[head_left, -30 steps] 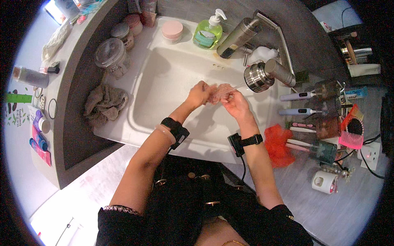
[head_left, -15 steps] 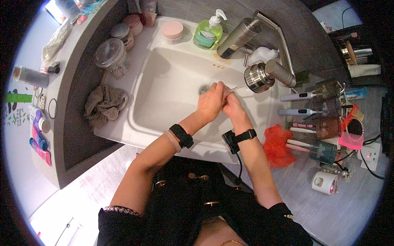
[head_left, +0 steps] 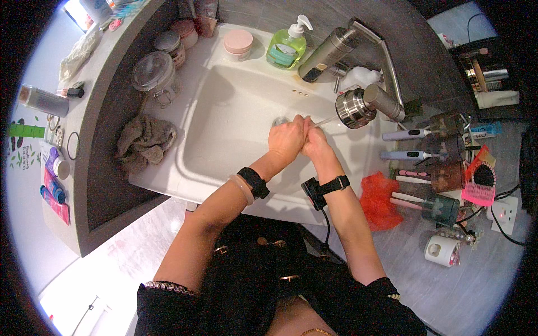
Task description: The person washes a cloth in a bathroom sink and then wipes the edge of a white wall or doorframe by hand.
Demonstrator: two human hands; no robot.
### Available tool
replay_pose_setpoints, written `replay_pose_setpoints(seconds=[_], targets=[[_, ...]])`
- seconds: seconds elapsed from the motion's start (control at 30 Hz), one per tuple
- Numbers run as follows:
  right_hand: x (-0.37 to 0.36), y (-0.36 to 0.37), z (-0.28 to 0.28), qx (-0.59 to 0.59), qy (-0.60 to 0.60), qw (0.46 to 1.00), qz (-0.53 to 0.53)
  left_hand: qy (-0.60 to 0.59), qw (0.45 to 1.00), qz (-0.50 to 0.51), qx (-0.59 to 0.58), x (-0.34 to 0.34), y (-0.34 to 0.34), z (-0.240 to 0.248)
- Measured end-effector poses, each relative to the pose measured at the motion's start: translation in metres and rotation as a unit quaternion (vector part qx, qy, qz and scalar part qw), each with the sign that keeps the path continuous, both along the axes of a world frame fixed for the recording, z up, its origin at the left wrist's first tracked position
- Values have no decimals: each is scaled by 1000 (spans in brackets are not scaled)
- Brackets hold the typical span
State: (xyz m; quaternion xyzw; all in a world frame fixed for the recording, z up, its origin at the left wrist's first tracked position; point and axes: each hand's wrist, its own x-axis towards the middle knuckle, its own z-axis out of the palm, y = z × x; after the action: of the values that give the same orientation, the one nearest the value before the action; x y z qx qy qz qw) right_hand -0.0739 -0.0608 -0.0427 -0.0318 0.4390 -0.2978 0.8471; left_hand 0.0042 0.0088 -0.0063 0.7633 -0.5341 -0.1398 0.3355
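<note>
Over the white washbasin (head_left: 224, 140), my left hand (head_left: 287, 140) and my right hand (head_left: 316, 143) are pressed together near the drain (head_left: 280, 120). Their fingers are closed against each other, and whatever lies between them is hidden. A thin stream of water (head_left: 325, 120) runs from the metal faucet head (head_left: 355, 108) toward my fingers. Each wrist wears a black strap; a cable hangs from the small black device (head_left: 311, 193) at the right wrist.
Behind the basin stand a green soap pump bottle (head_left: 286, 49) and a pink-lidded jar (head_left: 238, 45). A grey cloth (head_left: 147, 143) and a clip-top glass jar (head_left: 155, 75) lie left. On the right are a red mesh bag (head_left: 379, 201), toothbrushes (head_left: 406, 134) and a pink hairbrush (head_left: 479, 193).
My two hands stay together under the water. The left hand has turned slightly, its fingers shifting a little right against the right hand.
</note>
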Motion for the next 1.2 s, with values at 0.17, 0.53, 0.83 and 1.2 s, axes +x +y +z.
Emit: replay_pose_setpoints(seconds=[0.17, 0.53, 0.83, 1.2], targets=[[4, 4, 8, -14, 97, 995, 32, 44, 998, 19, 43, 2, -2, -7], [-18, 24, 26, -238, 128, 938, 219, 722, 687, 81, 21, 45, -14, -58], [-37, 14, 14, -271, 306, 854, 322, 448, 891, 66, 31, 50, -7, -74], [-18, 1, -17, -104, -45, 988, 109, 224, 968, 3, 111, -1, 9, 3]])
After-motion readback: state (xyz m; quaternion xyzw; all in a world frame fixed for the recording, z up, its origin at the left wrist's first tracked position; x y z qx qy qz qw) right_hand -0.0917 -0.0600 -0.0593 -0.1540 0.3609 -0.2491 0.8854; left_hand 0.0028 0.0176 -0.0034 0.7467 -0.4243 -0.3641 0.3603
